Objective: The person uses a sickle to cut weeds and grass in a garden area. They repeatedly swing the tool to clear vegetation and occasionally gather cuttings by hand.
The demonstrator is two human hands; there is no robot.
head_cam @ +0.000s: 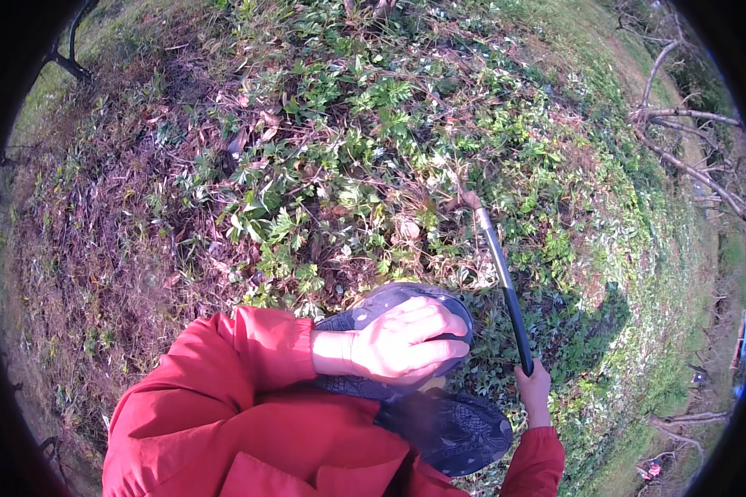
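Observation:
My right hand is wrapped around the black grip of a long-handled hand tool. Its shaft is bare silver metal higher up and runs forward to a rusty brown head. That head sits among the stems, so its full shape is hidden. My left hand is over my left knee in dark patterned trousers, back of the hand up and fingers curled. The palm is hidden, and I cannot see whether anything is in it. Leafy green weeds and dry stems lie before me.
Low weeds, dry grass and fallen leaves cover the slope. Bare branches reach in from the right, and a dark branch stands at the upper left. A small reddish shape is far off at the lower right.

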